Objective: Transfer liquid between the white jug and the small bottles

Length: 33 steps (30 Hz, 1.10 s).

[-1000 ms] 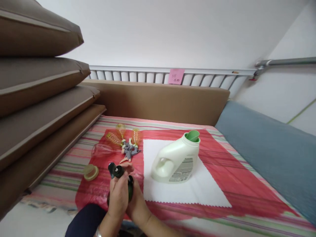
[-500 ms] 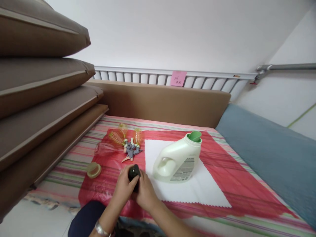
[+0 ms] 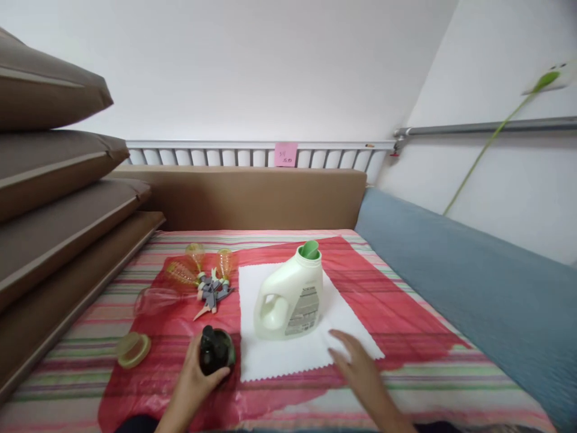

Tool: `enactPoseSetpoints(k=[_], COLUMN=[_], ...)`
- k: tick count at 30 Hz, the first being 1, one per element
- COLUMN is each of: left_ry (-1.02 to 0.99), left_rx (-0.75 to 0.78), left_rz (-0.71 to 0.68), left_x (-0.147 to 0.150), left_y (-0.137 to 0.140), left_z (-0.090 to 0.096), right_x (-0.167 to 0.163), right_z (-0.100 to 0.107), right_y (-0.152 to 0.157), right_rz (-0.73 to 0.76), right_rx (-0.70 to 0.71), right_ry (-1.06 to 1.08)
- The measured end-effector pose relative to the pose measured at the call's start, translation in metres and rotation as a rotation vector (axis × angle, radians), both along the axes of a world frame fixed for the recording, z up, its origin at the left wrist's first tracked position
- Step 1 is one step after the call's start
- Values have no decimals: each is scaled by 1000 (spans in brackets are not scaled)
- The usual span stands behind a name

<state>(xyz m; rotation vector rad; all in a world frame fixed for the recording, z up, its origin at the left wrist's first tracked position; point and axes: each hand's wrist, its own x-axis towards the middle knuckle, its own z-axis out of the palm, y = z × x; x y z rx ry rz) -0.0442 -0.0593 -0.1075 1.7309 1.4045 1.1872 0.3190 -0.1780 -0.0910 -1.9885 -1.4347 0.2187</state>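
My left hand (image 3: 195, 371) is wrapped round a dark bottle with a black pump-like top (image 3: 215, 350), near the front of the red plastic sheet (image 3: 279, 409). Over the right part of the white cloth (image 3: 261, 364) is my right hand (image 3: 358, 368), fingers apart and holding nothing, slightly blurred. Between the two hands, a pale green detergent jug (image 3: 293, 300) stands upright on the cloth. A green scoop-like piece (image 3: 310, 249) sits in its open mouth. Left of the jug lie several clear yellow and pink spray bottles (image 3: 183, 272) with grey trigger heads (image 3: 211, 291) bunched together.
A round pale yellow lid (image 3: 133, 350) lies at the left. Large brown cushions (image 3: 58, 198) are stacked along the left side. A brown padded board (image 3: 252, 198) runs along the back below a white radiator (image 3: 207, 155), and a blue padded block (image 3: 442, 270) borders the right.
My right hand has let go of the dark bottle and moved right, over the white cloth. The left hand keeps the bottle. The camera view has turned to the right.
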Motion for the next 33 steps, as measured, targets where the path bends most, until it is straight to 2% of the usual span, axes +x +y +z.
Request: enactPoseSetpoints(k=[3,5,8,11,14,18,22,25,27,30,33], left_ry=[92,132,162,127,78,62,14,7,21,31,38], left_rx=[44,66,70,49,20,31,70,134,156,156,144], left_rz=[1,-4,5,46,45,30,-2,-21,-26,-47,-81], left_x=[-3,-3,-1,2,3,8,30,55,73,99,122], left_y=[5,9,11,9,8,24,62,98,121,149,168], left_z=[-7,-10,-11,-6,13,60,109,127,128,117,101], right_x=[73,98,109,108,113,119,98,80,76,81,91], right_z=[-6,-9,-15,-21,-21,-10,-5,-26,-48,-78,-89], right_y=[-2,-1,5,12,15,10,9,12,12,10,9], right_rz=[-232,-322,-389,-381,-338,-294,-227,-54,9,0,3], right_rx=[-96,-161,-256,-313,-327,-323,-218,-53,55,161,249], right_ry=[-63,-70,-53,-41,-63,-150,-308,-441,-538,-648,-753])
